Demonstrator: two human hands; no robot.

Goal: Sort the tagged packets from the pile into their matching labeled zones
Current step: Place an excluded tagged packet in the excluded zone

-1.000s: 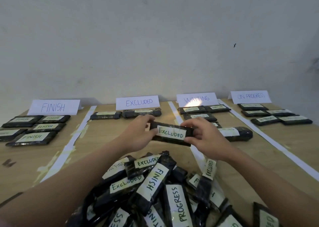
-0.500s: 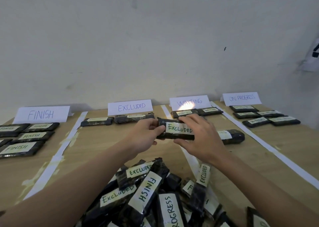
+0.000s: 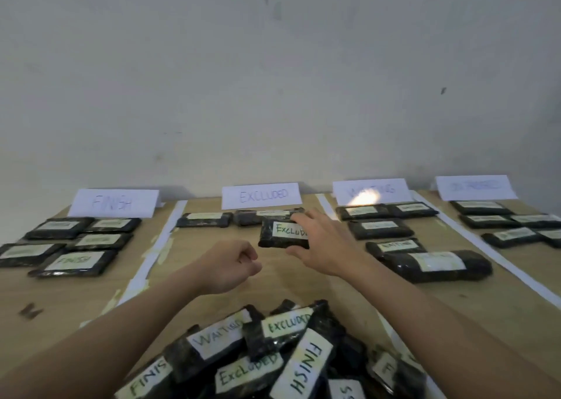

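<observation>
Released by the left hand (image 3: 228,267), now fisted, the packet (image 3: 283,234) stays in right hand (image 3: 318,243) fingers; pile (image 3: 273,356) remains.

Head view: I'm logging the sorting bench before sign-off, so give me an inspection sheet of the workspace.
Surface: wooden table, white tape lanes.
Job's things: Excluded packet in the lane under the EXCLUDED sign; mixed pile nearest the camera.
Clutter: dark mark at the table's left.
Grips: right hand grips the packet; left hand fisted, holds nothing.
Cables: nothing seen.
Surroundings: scuffed white wall.
</observation>
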